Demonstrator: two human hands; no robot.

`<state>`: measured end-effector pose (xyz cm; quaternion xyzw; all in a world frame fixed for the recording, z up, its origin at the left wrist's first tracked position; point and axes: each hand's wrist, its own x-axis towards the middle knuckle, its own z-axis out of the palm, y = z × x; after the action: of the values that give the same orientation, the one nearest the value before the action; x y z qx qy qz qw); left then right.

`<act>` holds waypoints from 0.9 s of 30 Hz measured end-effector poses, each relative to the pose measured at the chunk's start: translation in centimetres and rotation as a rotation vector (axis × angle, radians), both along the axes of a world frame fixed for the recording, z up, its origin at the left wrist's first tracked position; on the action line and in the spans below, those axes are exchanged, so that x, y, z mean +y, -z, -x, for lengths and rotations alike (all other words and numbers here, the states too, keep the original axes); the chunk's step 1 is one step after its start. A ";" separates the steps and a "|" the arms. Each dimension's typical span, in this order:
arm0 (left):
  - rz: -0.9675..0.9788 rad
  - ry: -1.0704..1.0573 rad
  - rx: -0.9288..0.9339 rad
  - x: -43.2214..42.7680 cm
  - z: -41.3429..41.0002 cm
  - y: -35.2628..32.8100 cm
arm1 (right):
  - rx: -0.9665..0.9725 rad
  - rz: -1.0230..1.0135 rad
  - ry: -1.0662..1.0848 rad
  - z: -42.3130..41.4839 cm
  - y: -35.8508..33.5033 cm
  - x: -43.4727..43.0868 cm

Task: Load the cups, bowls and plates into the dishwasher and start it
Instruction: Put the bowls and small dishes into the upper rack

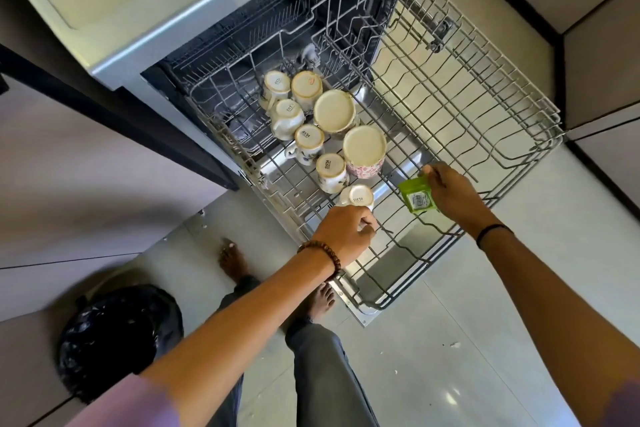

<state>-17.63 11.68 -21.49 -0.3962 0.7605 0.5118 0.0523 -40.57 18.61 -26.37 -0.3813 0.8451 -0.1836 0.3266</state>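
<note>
Left hand [346, 234]: your fingers curl round the front cup [358, 197] in the rack [549, 140].
Right hand [450, 192]: your fingers pinch a green packet [417, 198].

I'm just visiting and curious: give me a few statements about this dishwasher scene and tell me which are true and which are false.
1. The cups in the rack sit bottoms up. True.
2. The right hand holds a red plate. False: it holds a green item with a barcode label.
3. The dishwasher is closed. False: it is open, with the rack pulled out over the floor.
4. The left hand grips the white cup nearest the person. True.
5. The rack is packed with plates. False: only cups show, all on its left side.
6. A beaded bracelet is on the left wrist. True.
</note>
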 end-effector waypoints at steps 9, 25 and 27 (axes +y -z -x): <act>-0.025 0.010 0.000 -0.2 0.4 0.9 | 0.003 0.006 -0.024 0.4 2.5 -1.4; -0.202 -0.020 -0.047 1.6 3.4 3.1 | 0.170 0.100 0.057 -0.9 3.2 1.0; -0.229 -0.019 -0.055 1.7 3.7 3.1 | 0.172 0.014 0.066 -1.9 2.5 1.3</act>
<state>-21.32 13.37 -24.61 -0.4084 0.6917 0.5848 0.1132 -38.68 19.94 -28.85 -0.3700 0.8808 -0.1666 0.2439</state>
